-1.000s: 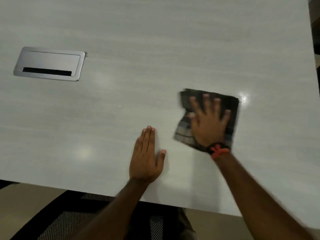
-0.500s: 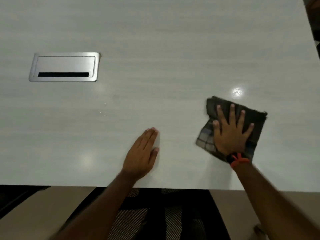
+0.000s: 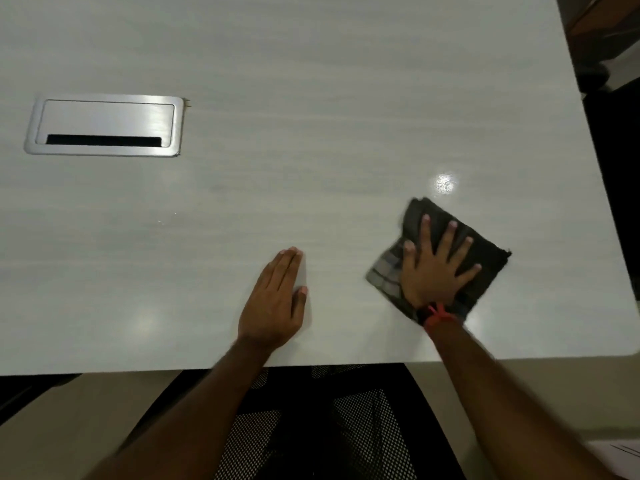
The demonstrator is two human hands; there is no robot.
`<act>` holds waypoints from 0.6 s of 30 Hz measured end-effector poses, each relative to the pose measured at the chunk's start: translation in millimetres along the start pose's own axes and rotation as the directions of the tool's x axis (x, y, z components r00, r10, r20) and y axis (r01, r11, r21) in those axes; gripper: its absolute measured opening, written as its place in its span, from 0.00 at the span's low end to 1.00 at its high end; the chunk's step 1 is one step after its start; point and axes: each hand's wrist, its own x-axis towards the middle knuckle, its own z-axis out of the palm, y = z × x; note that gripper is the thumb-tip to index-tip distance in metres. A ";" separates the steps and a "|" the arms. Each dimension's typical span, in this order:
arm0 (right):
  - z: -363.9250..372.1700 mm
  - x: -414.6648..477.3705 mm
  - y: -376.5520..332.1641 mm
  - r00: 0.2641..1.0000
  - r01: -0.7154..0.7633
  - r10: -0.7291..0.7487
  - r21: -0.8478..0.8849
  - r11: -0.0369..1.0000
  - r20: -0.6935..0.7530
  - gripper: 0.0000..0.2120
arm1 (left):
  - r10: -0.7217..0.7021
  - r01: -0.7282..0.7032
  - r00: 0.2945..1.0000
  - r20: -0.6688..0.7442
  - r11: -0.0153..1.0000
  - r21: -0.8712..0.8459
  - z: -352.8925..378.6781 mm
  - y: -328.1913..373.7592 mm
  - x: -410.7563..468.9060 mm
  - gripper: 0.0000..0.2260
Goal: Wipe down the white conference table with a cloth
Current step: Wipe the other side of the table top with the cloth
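Right hand (image 3: 433, 268) is lying flat with fingers spread straight, pressing down on a dark checked cloth (image 3: 491, 268) at lower right of the frame, not gripping it. The cloth is lying folded and roughly square, turned diamond-wise on the white table (image 3: 311, 81), close to the near edge and not far from the rounded right corner. A red band (image 3: 440, 315) is sitting on the right wrist, over the cloth's near corner. Left hand (image 3: 273, 299) is resting palm down on bare tabletop at lower centre, fingers straight and held together, thumb out to the side, holding nothing, well apart from the cloth. A silver cable hatch (image 3: 104, 126) with a dark slot is sitting flush in the table at upper left. A bright light glare (image 3: 444, 184) is showing just above the cloth. A black mesh chair (image 3: 346, 427) is showing below the table edge at bottom centre, between the two forearms, over beige floor (image 3: 86, 410).
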 end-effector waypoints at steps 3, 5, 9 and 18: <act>11.5 -35.2 -41.0 0.985 0.170 -0.170 -0.034 0.985 0.010 0.30 | -0.009 0.009 1.000 0.004 1.000 0.009 -2.5 2.0 0.5 0.26; 14.5 -75.7 -24.9 0.920 0.389 -0.380 -0.115 0.914 0.098 0.29 | -0.025 0.025 1.000 0.017 1.000 0.018 -4.0 3.6 0.6 0.27; 1.9 -63.9 41.2 0.958 0.286 -0.283 -0.105 0.952 0.048 0.30 | -0.033 0.032 0.999 0.028 0.999 0.017 -2.8 2.5 -0.5 0.27; 7.9 -71.8 -5.0 0.842 0.537 -0.519 -0.139 0.832 0.147 0.32 | -0.036 0.035 0.999 0.024 0.999 0.022 -3.3 3.7 0.4 0.27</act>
